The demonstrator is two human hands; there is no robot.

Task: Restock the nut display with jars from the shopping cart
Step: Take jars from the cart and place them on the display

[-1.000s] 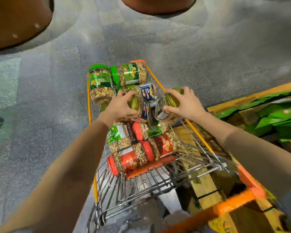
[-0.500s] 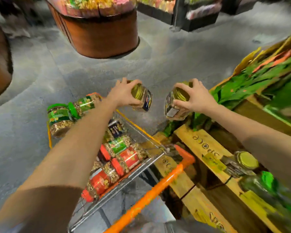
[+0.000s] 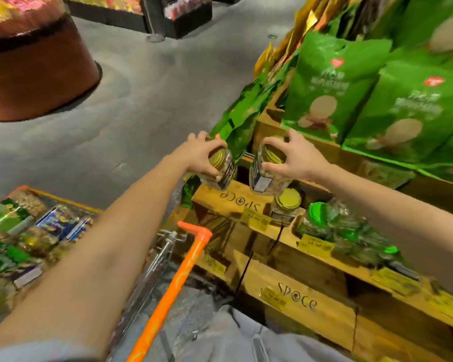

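My left hand (image 3: 203, 155) grips a gold-lidded nut jar (image 3: 224, 171) by its lid, tilted over the left end of the wooden display crate (image 3: 228, 199). My right hand (image 3: 296, 155) holds a second gold-lidded jar (image 3: 264, 176) the same way, just to the right, above the same crate. One more gold-lidded jar (image 3: 287, 205) stands in the crate below my right hand, next to green-lidded jars (image 3: 324, 218). The shopping cart (image 3: 168, 246) with its orange handle (image 3: 178, 278) is at lower left, with several blurred jars (image 3: 37, 231) in it.
Green snack bags (image 3: 403, 100) fill the upper tier of the display at right. Yellow price tags (image 3: 254, 218) hang on the crate fronts. A round brown display barrel (image 3: 37, 82) stands on the grey floor at upper left, dark shelving (image 3: 183, 14) behind.
Both hands lifted a jar each out of the cart and carried them right, over the wooden crate. The view swung from the cart toward the display.
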